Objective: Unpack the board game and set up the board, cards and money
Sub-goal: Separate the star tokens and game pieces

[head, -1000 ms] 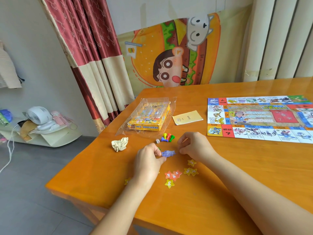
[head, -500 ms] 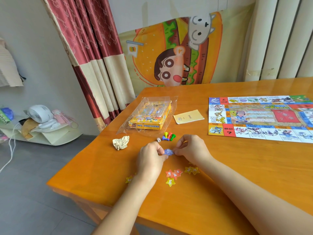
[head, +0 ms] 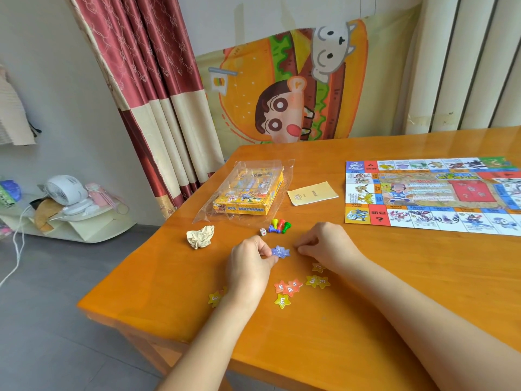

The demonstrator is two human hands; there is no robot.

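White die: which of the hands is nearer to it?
Left. The left hand, pinching the purple stars, is just in front of the die; the right hand is farther, to the die's right.

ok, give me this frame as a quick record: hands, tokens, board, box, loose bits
left hand: pinches purple star tokens just above the table
right hand: fingers curled, beside the purple stars without touching them; unclear if it holds anything
board: unfolded, flat, far right
box: yellow, inside a clear bag
pawns, die: clustered in front of the box
orange stars, yellow stars: loose between the wrists
leaflet: between box and board
crumpled paper: left of the die
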